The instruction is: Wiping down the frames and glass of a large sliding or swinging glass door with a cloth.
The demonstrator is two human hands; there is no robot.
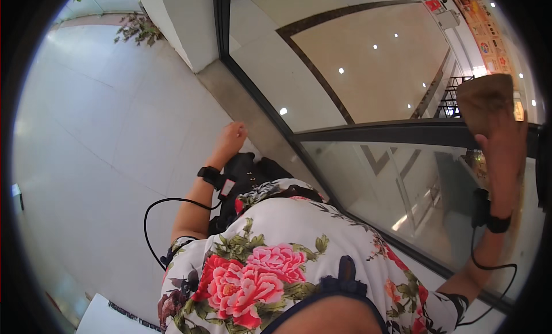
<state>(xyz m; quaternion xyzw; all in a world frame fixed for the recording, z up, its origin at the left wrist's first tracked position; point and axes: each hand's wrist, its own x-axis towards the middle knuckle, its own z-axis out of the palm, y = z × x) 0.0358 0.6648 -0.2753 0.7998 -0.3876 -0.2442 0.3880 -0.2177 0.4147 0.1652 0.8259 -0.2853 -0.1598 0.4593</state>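
My right hand is raised at the far right, fingers stretched flat over a brown cloth. The cloth is spread against a glass pane, above its dark crossbar. Low in front of my body, my left hand hangs with the fingers curled in, and nothing shows in it. Below the crossbar is a second glass pane. A dark metal frame runs around both panes. Each wrist wears a black strap with a cable.
Along the foot of the frame runs a stone sill, beside a white pillar. A leafy plant stands near the pillar. Pale floor stretches to the left. Beyond the glass are a tiled floor and an orange printed panel. A white object lies bottom left.
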